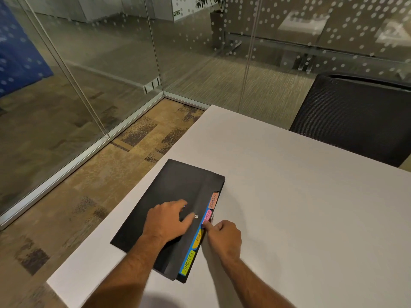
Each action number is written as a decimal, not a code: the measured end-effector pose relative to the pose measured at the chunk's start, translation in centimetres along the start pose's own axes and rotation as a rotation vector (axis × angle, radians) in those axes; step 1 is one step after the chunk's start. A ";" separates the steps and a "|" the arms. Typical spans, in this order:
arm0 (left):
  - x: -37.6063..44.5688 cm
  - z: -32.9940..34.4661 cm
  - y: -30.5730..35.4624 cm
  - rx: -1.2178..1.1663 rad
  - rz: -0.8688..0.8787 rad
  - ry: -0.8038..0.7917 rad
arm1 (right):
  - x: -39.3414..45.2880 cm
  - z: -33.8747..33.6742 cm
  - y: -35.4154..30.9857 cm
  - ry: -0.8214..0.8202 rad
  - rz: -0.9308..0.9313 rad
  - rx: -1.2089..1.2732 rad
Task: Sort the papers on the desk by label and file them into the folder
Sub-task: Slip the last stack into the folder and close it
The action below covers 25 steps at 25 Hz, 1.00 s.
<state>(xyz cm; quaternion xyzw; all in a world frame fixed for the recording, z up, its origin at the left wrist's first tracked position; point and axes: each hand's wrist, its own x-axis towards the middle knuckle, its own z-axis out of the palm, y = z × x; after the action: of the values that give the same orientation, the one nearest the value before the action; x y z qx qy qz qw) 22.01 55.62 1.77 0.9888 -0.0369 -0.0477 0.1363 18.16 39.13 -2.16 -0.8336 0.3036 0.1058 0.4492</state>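
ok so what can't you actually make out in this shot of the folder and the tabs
- Head view: the pink tab label is partly covered by the right hand; its word can't be read.
- The orange tab shows "HR" only in part, with the right hand's fingers over its upper end.
- The black folder is shut under the left hand, so its contents are hidden.
- No loose papers show on the desk.

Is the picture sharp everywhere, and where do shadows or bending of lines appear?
Head view: the folder and its tabs are sharp enough to read; the far glass wall is soft with reflections; a faint shadow lies beside the right hand; wide-angle bending curves the glass frames.
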 end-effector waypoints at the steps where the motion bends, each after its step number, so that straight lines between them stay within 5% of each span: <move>1: 0.3 -0.1 -0.6 -0.067 -0.059 0.057 | 0.2 -0.3 0.4 0.015 0.020 0.020; 4: 1.3 0.1 -3.3 -0.220 -0.251 0.102 | 0.7 -0.1 1.4 0.006 0.070 0.178; 10: 2.4 1.9 -7.3 -0.325 -0.494 -0.052 | 1.2 0.2 1.8 -0.064 0.110 0.393; 25: 1.6 4.6 -1.8 -0.283 -0.496 -0.148 | 1.9 -6.4 6.2 -0.036 0.221 0.688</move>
<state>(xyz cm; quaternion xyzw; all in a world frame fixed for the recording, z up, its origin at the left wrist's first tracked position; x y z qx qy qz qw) 23.27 55.97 -3.23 0.9326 0.2032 -0.1561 0.2540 15.33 30.55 -3.55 -0.5936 0.4019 0.0601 0.6947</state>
